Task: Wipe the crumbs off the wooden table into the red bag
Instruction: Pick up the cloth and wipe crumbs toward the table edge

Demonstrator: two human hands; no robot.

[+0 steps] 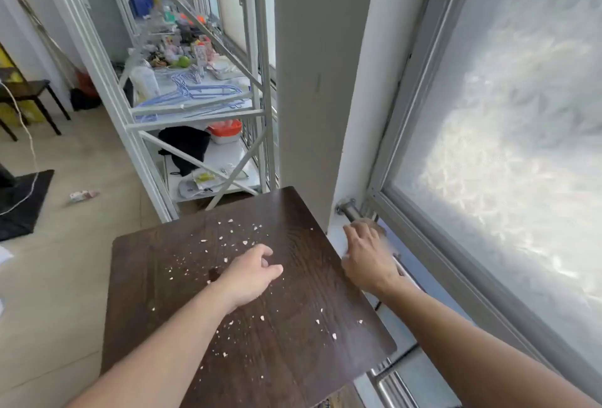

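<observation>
The dark wooden table (303,297) fills the lower middle of the head view. Several pale crumbs (245,242) are scattered across it, densest at the far side and along the near right. My left hand (250,274) hovers over the table's middle, fingers loosely curled, with nothing in it. My right hand (368,254) is past the table's right edge, palm down with fingers spread over the white sill beside a metal rail (350,209). What lies under its palm is hidden. No red bag is in view.
A white metal shelf rack (195,114) full of clutter stands just beyond the table's far left corner. A grey pillar (312,82) and a large frosted window (505,114) close off the right. A black mat (22,202) and white cord lie on the floor at left.
</observation>
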